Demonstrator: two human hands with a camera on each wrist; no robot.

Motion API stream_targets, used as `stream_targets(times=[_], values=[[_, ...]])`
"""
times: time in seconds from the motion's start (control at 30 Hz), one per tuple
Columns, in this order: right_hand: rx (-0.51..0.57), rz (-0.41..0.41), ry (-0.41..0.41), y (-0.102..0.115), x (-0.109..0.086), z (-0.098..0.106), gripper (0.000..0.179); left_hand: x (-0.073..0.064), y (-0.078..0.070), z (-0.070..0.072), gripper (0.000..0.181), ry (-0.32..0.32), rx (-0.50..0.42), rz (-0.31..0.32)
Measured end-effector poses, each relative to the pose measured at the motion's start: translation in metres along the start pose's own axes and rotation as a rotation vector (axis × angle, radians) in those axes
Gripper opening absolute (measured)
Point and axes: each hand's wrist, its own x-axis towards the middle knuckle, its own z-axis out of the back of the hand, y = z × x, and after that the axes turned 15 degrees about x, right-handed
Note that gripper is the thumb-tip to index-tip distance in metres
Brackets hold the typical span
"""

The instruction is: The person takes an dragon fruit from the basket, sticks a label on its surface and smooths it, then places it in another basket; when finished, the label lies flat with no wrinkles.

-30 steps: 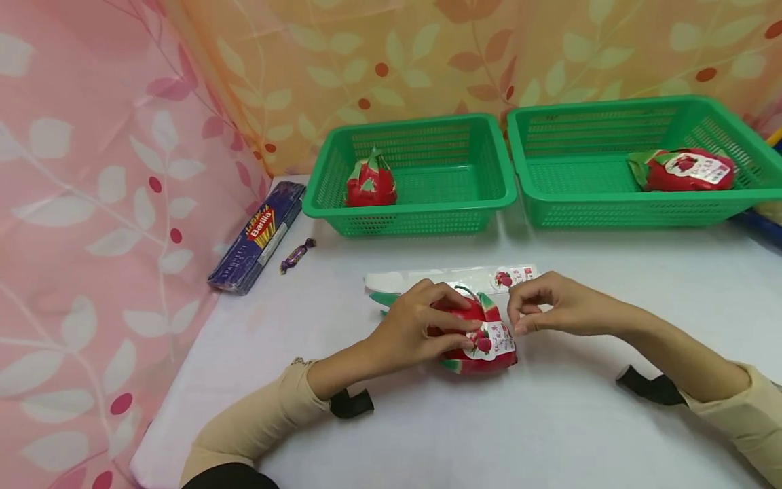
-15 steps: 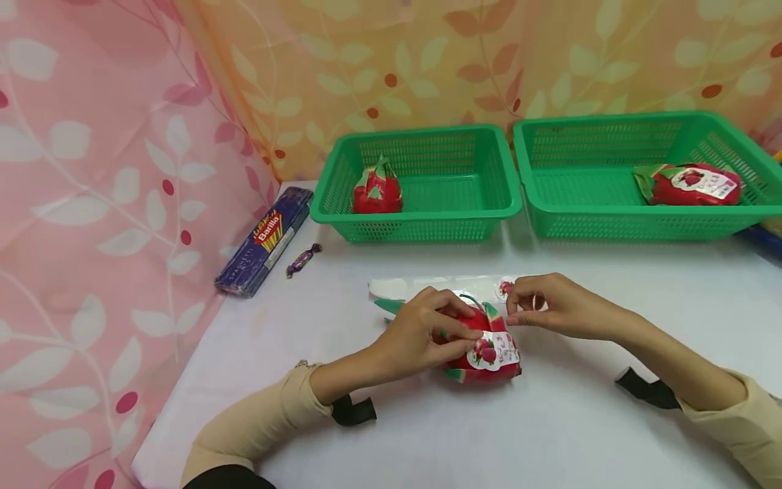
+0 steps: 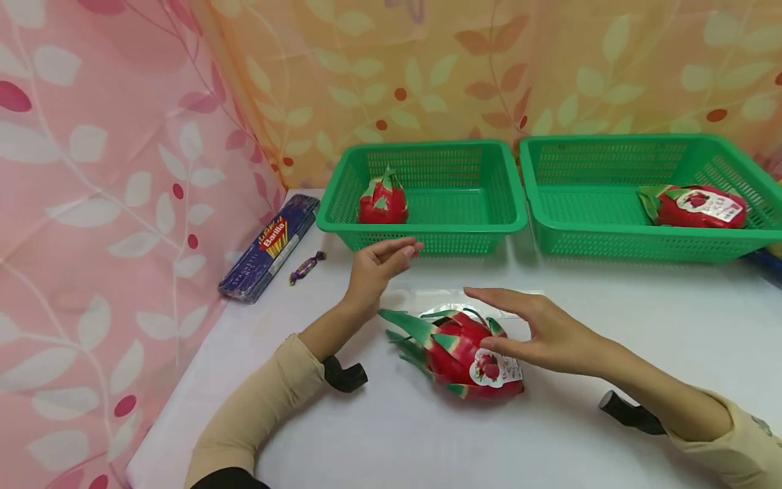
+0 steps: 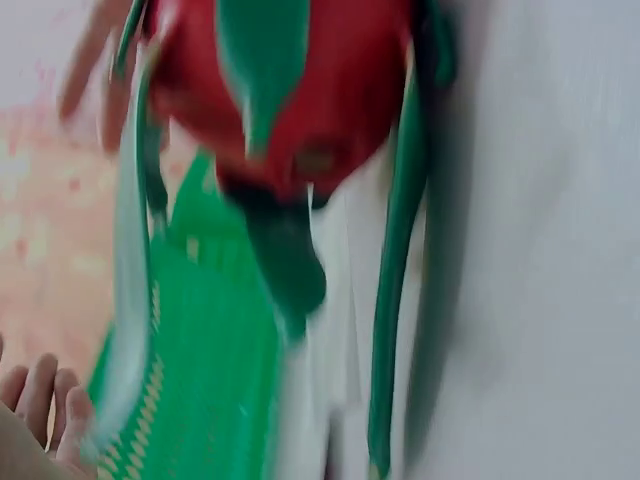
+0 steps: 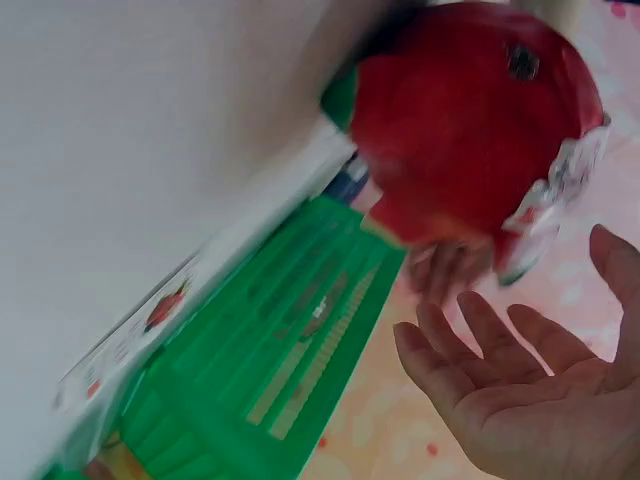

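Note:
A red dragon fruit (image 3: 455, 360) with green-tipped scales lies on its side on the white table, a picture label (image 3: 489, 368) stuck on its right part. My right hand (image 3: 540, 333) hovers at its right, thumb over the label in the head view. The right wrist view has that hand (image 5: 530, 390) with fingers spread, apart from the fruit (image 5: 470, 110). Up and left of the fruit is my left hand (image 3: 374, 275), fingers loosely extended, holding nothing. A clear label strip (image 3: 403, 299) lies behind the fruit, partly hidden by it.
Two green baskets stand at the back: the left basket (image 3: 427, 231) holds an unlabelled dragon fruit (image 3: 383, 204), the right basket (image 3: 611, 241) a labelled one (image 3: 699, 207). A spaghetti box (image 3: 269, 248) and a wrapped candy (image 3: 307, 267) lie at the left.
My left hand has let go of the dragon fruit and moved up and left. The fingers of my right hand have opened out from a pinch, near the label.

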Motion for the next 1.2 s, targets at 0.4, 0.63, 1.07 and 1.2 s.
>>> stream_targets(times=[0.4, 0.63, 1.07, 1.2], values=[[-0.072, -0.129, 0.124, 0.011, 0.017, -0.029, 0.074, 0.033, 0.03, 0.029, 0.031, -0.235, -0.229, 0.275], [-0.07, -0.144, 0.121, 0.006, 0.021, -0.032, 0.064, 0.037, 0.032, 0.031, 0.011, -0.285, -0.325, 0.264], [0.103, -0.146, 0.079, 0.004, 0.017, -0.031, 0.058, 0.036, 0.033, 0.029, 0.012, -0.285, -0.328, 0.245], [0.098, -0.125, 0.038, 0.006, 0.017, -0.024, 0.06, 0.036, 0.032, 0.03, 0.011, -0.294, -0.337, 0.245]])
